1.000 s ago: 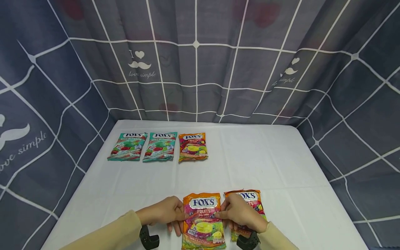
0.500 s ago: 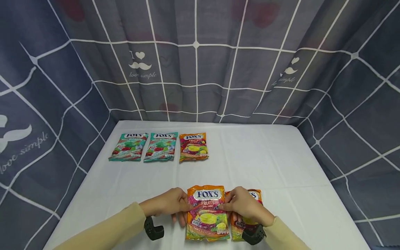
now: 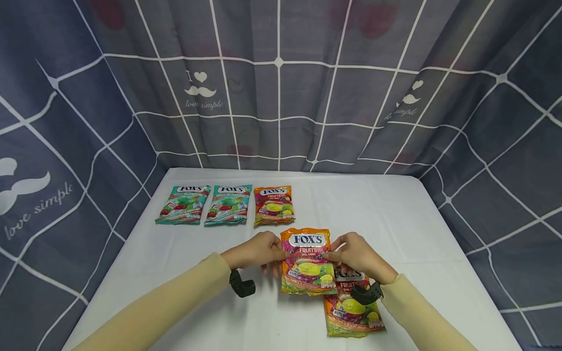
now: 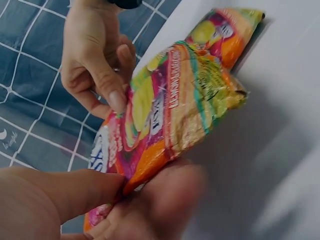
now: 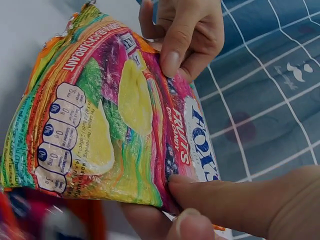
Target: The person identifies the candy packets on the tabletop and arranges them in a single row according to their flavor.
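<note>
Between both hands is an orange and purple bag of Fox's fruit candy (image 3: 308, 267), raised over the white table, its shadow falling below it. My left hand (image 3: 260, 252) pinches its left edge, thumb on the front. At the opposite edge, my right hand (image 3: 357, 256) pinches it the same way. The left wrist view shows the held bag (image 4: 165, 107) from below, with shadow under it. In the right wrist view its printed front (image 5: 110, 120) fills the middle. A second fruit candy bag (image 3: 353, 314) lies on the table, partly hidden beneath the right hand and the held bag.
Along the back left of the table (image 3: 219, 312), two green mint bags (image 3: 183, 204) (image 3: 229, 205) and one orange fruit bag (image 3: 274, 205) lie in a row. Grey checked curtains (image 3: 246, 87) enclose the back and sides.
Both hands have carried the held candy bag away from the front edge, toward the back and slightly right. More of the second bag's lower part now shows.
</note>
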Demonstrator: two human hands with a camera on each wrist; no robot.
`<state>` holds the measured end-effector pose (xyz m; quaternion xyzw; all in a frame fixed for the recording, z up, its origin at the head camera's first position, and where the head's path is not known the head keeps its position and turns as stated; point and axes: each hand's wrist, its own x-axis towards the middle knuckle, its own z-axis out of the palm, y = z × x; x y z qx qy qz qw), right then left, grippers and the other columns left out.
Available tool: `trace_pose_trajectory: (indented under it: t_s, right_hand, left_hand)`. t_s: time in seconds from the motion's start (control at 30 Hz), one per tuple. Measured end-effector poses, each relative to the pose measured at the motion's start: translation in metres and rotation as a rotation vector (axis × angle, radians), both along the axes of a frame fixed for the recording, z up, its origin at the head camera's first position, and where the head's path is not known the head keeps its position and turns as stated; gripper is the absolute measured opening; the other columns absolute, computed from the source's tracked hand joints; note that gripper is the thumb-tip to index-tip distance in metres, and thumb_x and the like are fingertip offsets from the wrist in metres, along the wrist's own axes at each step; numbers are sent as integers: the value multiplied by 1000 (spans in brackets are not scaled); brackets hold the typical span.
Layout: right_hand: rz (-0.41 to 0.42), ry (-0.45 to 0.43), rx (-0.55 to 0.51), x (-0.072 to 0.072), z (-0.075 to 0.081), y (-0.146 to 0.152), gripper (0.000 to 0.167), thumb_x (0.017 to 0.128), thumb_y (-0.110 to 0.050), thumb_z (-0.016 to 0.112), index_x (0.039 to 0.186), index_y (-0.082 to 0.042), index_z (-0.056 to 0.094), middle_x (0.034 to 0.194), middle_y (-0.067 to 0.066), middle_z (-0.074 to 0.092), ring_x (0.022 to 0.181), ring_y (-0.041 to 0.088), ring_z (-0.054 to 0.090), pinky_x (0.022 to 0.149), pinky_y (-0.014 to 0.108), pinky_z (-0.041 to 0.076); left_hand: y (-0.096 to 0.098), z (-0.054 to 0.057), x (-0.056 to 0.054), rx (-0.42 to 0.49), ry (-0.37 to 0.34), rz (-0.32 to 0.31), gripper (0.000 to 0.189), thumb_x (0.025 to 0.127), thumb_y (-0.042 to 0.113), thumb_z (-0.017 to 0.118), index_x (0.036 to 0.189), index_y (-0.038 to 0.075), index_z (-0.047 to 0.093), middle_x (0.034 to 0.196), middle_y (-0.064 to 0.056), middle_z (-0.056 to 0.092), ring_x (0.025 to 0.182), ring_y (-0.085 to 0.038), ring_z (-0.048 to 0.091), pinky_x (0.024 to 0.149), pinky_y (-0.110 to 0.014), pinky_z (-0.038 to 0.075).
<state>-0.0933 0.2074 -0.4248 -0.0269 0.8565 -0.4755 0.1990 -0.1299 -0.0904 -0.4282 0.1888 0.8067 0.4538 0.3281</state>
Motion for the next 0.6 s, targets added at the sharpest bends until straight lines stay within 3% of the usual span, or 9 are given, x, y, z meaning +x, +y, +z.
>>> trace_pose_trajectory:
  t_s: [0.17, 0.27, 0.47, 0.53, 0.6]
  right_hand:
    - [-32, 13, 60, -21, 9, 4, 27, 101, -18, 82, 107, 5, 71, 76, 18, 74, 47, 12, 52, 48, 28, 42]
    - [-56, 14, 84, -34, 11, 7, 29, 100, -19, 83, 107, 7, 71, 80, 19, 75, 49, 12, 50, 49, 26, 36]
    - [-92, 35, 103, -59, 9, 17, 26, 101, -20, 82, 100, 5, 75, 85, 19, 75, 53, 13, 50, 51, 27, 34]
    - [-96, 47, 106, -68, 7, 20, 26, 102, -20, 81, 97, 5, 76, 85, 20, 75, 54, 14, 50, 51, 27, 36]
    - [-104, 56, 108, -78, 5, 24, 26, 102, -20, 81, 97, 5, 77, 86, 21, 75, 55, 13, 51, 51, 26, 37]
  left_hand:
    - [12, 4, -21, -82, 114, 39, 25, 108, 18, 73, 88, 4, 68, 73, -15, 72, 51, -15, 55, 50, -27, 43]
    - [20, 9, -34, -123, 154, 52, 25, 107, 19, 73, 87, 5, 67, 72, -16, 70, 49, -13, 49, 49, -25, 39]
    - [37, 14, -61, -177, 227, 73, 28, 108, 19, 73, 86, 4, 68, 88, -28, 75, 51, -15, 53, 50, -24, 39]
    - [43, 12, -68, -185, 253, 97, 27, 108, 20, 73, 86, 5, 69, 88, -26, 76, 55, -17, 58, 52, -24, 41]
    - [48, 8, -75, -179, 292, 119, 30, 108, 19, 74, 82, 4, 68, 78, -20, 73, 56, -16, 59, 55, -24, 41]
